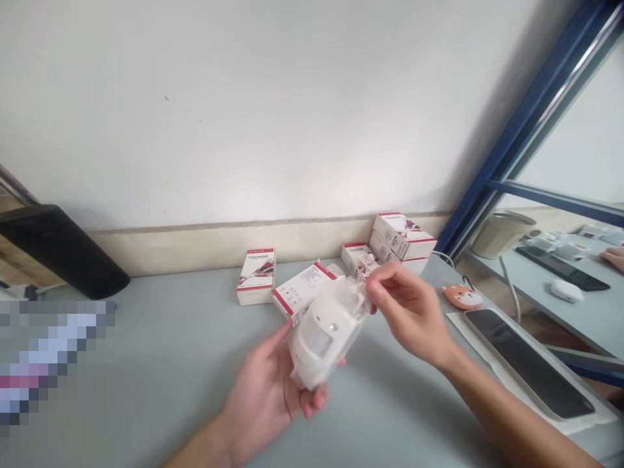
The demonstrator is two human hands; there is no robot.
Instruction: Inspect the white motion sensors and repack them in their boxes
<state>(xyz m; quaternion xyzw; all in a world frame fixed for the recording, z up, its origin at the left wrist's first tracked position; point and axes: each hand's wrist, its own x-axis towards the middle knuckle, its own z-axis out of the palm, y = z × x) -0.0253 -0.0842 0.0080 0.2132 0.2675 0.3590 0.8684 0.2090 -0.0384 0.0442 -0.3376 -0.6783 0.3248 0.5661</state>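
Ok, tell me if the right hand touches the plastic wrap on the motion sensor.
Touching: the head view shows the right hand pinching the plastic wrap above the motion sensor.

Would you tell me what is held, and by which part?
A white motion sensor in clear plastic wrap: the left hand cradles its body from below, and the right hand pinches the wrap at its upper end.

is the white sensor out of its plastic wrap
No, the white sensor sits inside clear plastic, which the right hand pinches while the left hand cradles it.
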